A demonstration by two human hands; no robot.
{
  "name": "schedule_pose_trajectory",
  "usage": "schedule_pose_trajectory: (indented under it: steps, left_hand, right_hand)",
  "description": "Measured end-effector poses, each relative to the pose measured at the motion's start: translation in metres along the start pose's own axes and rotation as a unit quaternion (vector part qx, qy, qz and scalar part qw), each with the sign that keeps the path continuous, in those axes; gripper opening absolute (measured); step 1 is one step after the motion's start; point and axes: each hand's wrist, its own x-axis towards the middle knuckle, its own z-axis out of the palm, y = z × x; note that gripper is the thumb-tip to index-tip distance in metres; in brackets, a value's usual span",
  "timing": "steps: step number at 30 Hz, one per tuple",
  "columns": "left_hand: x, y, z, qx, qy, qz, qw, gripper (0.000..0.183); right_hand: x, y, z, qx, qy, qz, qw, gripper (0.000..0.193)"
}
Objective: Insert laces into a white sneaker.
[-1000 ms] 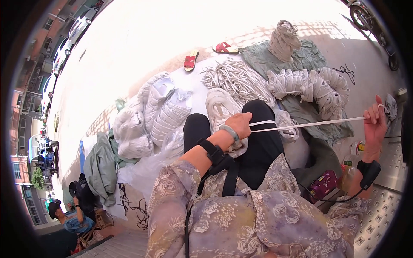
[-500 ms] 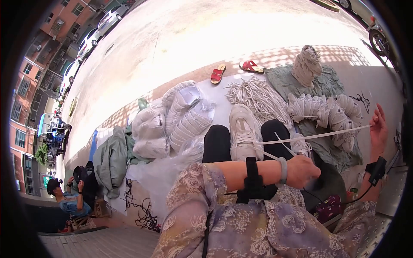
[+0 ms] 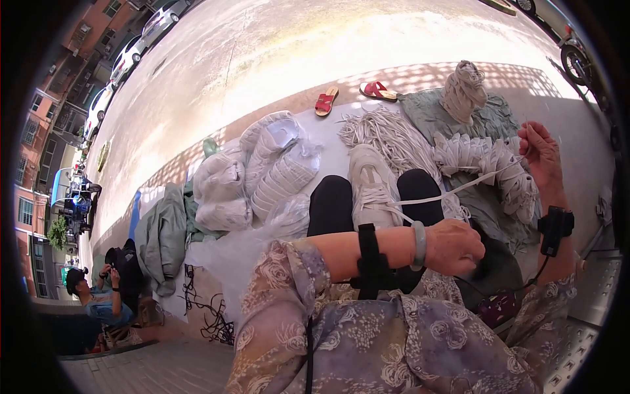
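Outdoors, both hands stretch a white cord [image 3: 459, 188] over sunlit pavement [image 3: 275, 59].

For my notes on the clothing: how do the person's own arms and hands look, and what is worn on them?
Both arms have loose, sheer sleeves with a pale floral lace pattern, pushed up from the forearms. The left hand is bare; its wrist carries a pale green bangle and a black strap. The right hand is bare too; its wrist bears a black strapped device with a thin black cable.

White cord [image 3: 459, 189], white sneaker [image 3: 373, 184] with white laces, pale jade-green bangle [image 3: 419, 245], black wrist straps, lilac floral lace sleeves, black trousers, red sandals [image 3: 326, 101], grey-green cloth [image 3: 436, 115], clear bags of white bundles [image 3: 282, 167], green jacket [image 3: 161, 236].
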Motion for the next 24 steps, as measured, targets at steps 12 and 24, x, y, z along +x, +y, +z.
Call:
schedule_pose_trajectory:
  steps: [12,24]
  left_hand:
    - [-0.167,-0.046,-0.056,0.228,0.287,-0.329,0.870,0.015]
    - [-0.153,-0.065,-0.017,0.417,0.150,-0.314,0.840,0.022]
  right_hand:
    - [-0.082,0.168,0.157,-0.398,-0.271,-0.241,0.843,0.005]
    - [-0.079,0.203,0.166,-0.556,-0.237,-0.322,0.729,0.012]
